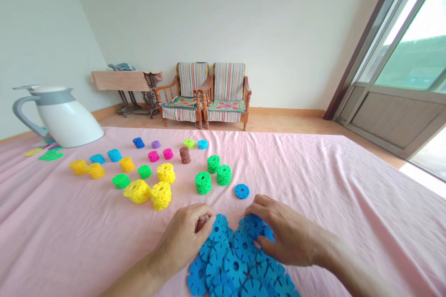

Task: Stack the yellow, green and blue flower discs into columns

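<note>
A heap of blue notched snowflake discs [235, 267] lies on the pink cloth in front of me. At its upper left edge my left hand [188, 232] is closed, thumb and fingers pinching the rim of a blue disc [219, 227]. My right hand [284, 229] curls over the heap's upper right, its thumb and fingers around another blue disc [255, 225]. A single blue disc [241, 191] lies flat just beyond the right hand. Green disc stacks [203, 183] stand past the heap, and yellow stacks [161, 195] stand beyond my left hand.
Smaller stacks in several colours, including a brown stack [185, 155] and a pink stack [153, 156], stand farther back on the pink cloth [313, 171]. A white jug [69, 118] stands at the left. Two wooden chairs [228, 97] and a covered sewing table [120, 81] are behind.
</note>
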A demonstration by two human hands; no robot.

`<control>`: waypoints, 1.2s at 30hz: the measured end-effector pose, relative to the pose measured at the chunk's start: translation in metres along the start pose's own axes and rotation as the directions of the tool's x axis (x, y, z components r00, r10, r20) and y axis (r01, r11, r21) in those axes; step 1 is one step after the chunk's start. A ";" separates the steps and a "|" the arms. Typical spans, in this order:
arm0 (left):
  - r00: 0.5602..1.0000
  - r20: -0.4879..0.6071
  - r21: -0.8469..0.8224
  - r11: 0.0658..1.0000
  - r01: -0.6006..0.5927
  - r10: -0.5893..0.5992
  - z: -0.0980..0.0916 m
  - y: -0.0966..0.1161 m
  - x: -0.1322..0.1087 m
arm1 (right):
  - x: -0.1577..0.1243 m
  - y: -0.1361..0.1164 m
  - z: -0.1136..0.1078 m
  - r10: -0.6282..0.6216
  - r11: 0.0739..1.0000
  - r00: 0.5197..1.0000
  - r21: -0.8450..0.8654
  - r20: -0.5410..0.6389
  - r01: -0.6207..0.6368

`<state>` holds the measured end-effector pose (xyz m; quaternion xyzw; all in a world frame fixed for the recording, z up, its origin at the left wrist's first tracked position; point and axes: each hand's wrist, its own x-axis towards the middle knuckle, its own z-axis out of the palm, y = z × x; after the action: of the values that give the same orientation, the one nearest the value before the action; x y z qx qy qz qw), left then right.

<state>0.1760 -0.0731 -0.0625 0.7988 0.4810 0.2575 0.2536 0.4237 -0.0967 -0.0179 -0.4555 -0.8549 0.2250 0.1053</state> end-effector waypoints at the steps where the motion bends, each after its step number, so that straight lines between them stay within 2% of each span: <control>1: 1.000 -0.001 0.003 1.000 -0.003 0.003 0.000 0.000 0.000 | 0.000 0.000 0.002 0.001 1.000 1.000 -0.029 -0.018 -0.001; 8: 1.000 0.015 0.004 1.000 -0.015 0.015 -0.001 0.000 0.000 | 0.004 0.003 0.017 -0.028 0.982 0.992 -0.187 -0.125 0.004; 15: 1.000 0.016 -0.031 0.999 -0.013 0.013 -0.004 0.002 -0.001 | 0.008 0.018 0.021 0.183 0.955 0.962 -0.195 -0.204 -0.223; 18: 1.000 0.015 -0.033 0.999 -0.007 0.008 -0.005 0.003 -0.001 | 0.008 0.021 0.020 0.219 0.947 0.948 -0.186 -0.230 -0.264; 22: 1.000 0.027 -0.039 0.999 0.002 -0.001 -0.006 0.004 -0.001 | 0.010 0.021 0.020 0.165 0.954 0.956 -0.207 -0.241 -0.217; 30: 0.999 0.038 -0.047 0.999 0.008 -0.006 -0.006 0.004 0.000 | 0.007 0.017 0.019 0.100 0.940 0.984 -0.310 -0.144 -0.141; 36: 0.999 0.038 -0.058 0.998 0.016 -0.013 -0.007 0.005 -0.001 | 0.003 0.012 0.018 0.026 0.963 0.985 -0.259 -0.170 -0.070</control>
<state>0.1743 -0.0745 -0.0545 0.7922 0.4742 0.2544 0.2877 0.4233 -0.0935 -0.0394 -0.5032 -0.8542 0.0730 0.1088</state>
